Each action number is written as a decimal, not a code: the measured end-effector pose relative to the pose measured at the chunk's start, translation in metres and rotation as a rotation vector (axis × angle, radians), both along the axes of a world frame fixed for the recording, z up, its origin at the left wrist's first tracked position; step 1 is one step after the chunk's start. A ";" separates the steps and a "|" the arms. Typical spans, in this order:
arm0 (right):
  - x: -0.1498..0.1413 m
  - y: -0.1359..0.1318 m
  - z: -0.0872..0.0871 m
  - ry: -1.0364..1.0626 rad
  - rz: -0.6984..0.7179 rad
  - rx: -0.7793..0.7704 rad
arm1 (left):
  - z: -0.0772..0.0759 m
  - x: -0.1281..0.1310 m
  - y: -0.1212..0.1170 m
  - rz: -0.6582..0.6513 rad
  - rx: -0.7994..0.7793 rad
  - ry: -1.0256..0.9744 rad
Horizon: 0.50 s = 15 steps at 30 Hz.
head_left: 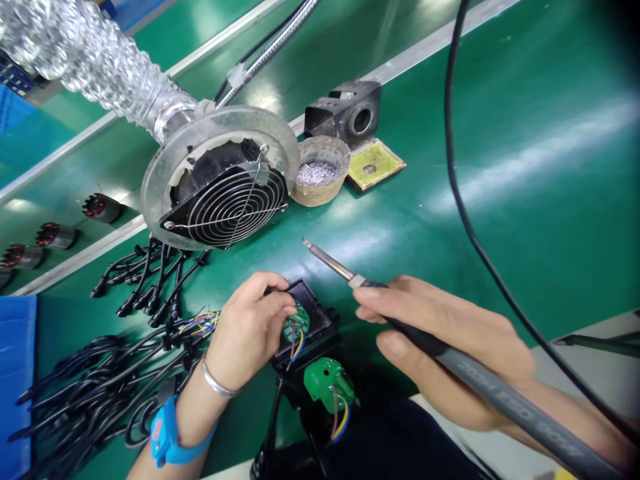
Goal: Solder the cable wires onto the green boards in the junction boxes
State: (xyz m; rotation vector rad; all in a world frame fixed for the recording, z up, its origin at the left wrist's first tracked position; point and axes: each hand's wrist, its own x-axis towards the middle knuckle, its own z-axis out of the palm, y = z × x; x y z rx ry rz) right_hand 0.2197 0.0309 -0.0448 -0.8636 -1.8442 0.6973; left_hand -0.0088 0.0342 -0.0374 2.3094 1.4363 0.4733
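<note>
My right hand (pixel 465 327) is closed around the grey handle of a soldering iron (pixel 483 383). Its bare metal tip points up and left over the bench. My left hand (pixel 250 333), with a blue wrist strap and a silver bangle, has its fingers pinched at the edge of a round green circuit board (pixel 301 321) in a black tray (pixel 313 303). Yellow, blue and reddish wires come off this board. The fingertips partly cover it. Just below, closer to me, lies a second green circuit board (pixel 325 383) with similar wires.
A fume extractor fan (pixel 235 207) with a foil duct (pixel 115 73) hangs over the bench. Behind are a bowl of solder bits (pixel 320 193), a yellow sponge (pixel 367 170) and an iron holder (pixel 340 117). Black cables (pixel 95 367) pile at left; a cord (pixel 453 153) crosses the right.
</note>
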 end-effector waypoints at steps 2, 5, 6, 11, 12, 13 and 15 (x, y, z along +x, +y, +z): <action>0.000 -0.003 -0.002 -0.005 -0.041 -0.009 | 0.002 0.001 0.002 0.004 -0.028 0.035; -0.004 -0.005 -0.008 -0.034 -0.052 -0.010 | 0.003 0.003 0.004 -0.009 -0.058 0.082; -0.006 -0.005 -0.010 -0.050 -0.042 -0.021 | 0.004 0.003 0.004 -0.011 -0.056 0.086; -0.015 -0.006 -0.020 -0.124 0.021 -0.082 | 0.004 0.004 0.002 -0.007 -0.038 0.072; -0.016 -0.006 -0.022 -0.126 0.031 -0.094 | 0.004 0.004 0.002 -0.009 -0.040 0.080; -0.017 -0.006 -0.023 -0.128 0.038 -0.108 | 0.005 0.004 0.003 -0.010 -0.042 0.094; -0.019 -0.005 -0.025 -0.126 0.047 -0.129 | 0.007 0.005 0.003 -0.011 -0.042 0.121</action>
